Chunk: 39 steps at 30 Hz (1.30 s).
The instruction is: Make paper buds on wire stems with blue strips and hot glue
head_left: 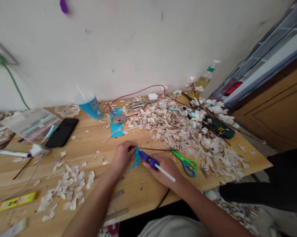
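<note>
My right hand (164, 169) is wrapped round a blue-purple hot glue gun (149, 160), with a white glue stick (166, 173) poking out of its back end. The gun's nozzle meets a strip of blue paper (136, 158) near the middle of the table. My left hand (125, 154) pinches the end of a thin dark twig (155, 149) beside that strip. The twig points right, towards the green and blue scissors (186, 163). Exactly how the strip and twig touch is too small to tell.
A large heap of pale petals (178, 128) spreads across the right, with flowering branches (207, 108) behind. Blue cup (90, 107), black phone (62, 132) and metal scissors (139, 104) lie farther back. Loose petals (69, 184) and a yellow box (13, 202) are at left. A person's dark-clad leg (262, 194) is at right.
</note>
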### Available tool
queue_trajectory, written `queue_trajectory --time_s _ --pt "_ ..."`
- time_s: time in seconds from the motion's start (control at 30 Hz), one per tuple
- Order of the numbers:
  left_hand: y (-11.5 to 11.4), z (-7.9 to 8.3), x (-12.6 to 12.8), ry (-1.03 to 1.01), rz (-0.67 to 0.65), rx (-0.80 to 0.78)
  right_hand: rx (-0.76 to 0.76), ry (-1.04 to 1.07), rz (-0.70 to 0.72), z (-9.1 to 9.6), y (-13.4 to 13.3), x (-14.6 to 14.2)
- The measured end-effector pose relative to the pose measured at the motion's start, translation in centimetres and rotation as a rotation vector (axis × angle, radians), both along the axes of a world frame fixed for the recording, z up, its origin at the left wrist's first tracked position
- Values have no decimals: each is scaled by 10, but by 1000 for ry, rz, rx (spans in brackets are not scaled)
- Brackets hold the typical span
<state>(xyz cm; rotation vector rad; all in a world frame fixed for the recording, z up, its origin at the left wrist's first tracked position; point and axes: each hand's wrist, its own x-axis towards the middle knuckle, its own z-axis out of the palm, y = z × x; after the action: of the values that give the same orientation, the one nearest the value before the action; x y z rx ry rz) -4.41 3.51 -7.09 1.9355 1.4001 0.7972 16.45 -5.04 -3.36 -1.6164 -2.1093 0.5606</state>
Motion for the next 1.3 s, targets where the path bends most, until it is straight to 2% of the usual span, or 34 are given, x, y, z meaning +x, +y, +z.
queue_trajectory --time_s 0.4,0.7,0.93,1.17,1.3 --pt "-4 9 1 48 -29 36 48 -9 -74 -7 -3 -1" --pt "-3 7 0 42 -55 33 13 -71 -67 -7 -3 -2" --pt "-5 13 1 60 -95 24 -30 -152 -95 -6 -4 -2" --pt "-6 13 0 82 -85 15 -3 -20 -35 1 -6 0" --pt "-5 18 -2 82 -63 -33 -14 -25 -19 2 -5 1"
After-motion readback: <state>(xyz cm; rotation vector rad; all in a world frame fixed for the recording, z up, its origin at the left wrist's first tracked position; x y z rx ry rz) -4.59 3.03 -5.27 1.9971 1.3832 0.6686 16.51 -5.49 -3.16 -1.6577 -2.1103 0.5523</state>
